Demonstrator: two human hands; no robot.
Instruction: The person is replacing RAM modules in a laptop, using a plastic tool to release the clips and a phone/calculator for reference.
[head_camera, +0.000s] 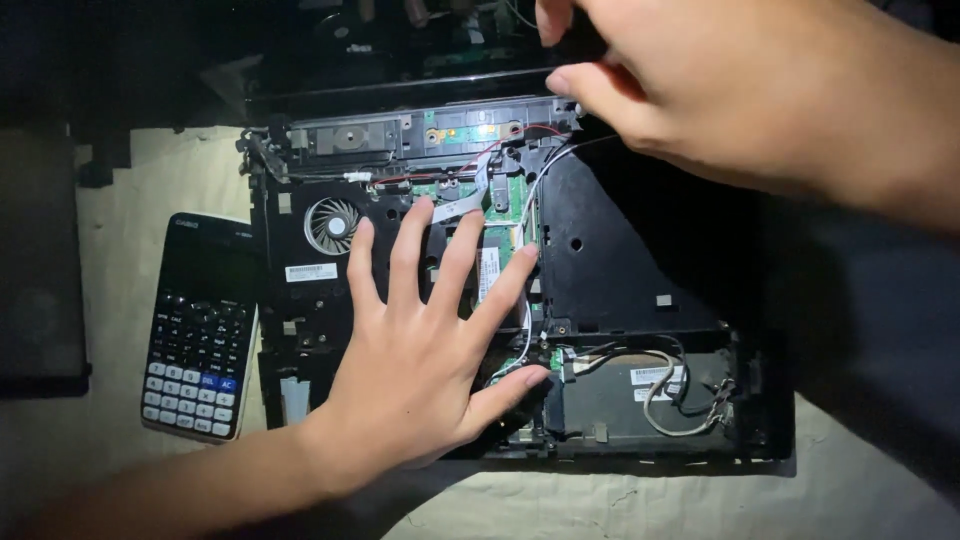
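An opened black laptop base (620, 270) lies on a pale cloth, its green circuit board (505, 215), round cooling fan (332, 224) and loose wires exposed. My left hand (420, 350) lies flat on the middle of the base with fingers spread, holding nothing. My right hand (700, 80) reaches in from the upper right. Its thumb and fingertips pinch at the rear hinge strip (440, 130) near the top right corner. What sits between those fingertips is too dark to tell.
A dark scientific calculator (198, 325) lies on the cloth (120, 230) left of the laptop. A white cable loop (665, 395) curls in the lower right bay. A dark flat slab (40, 270) sits at the far left. More dim parts lie behind the laptop.
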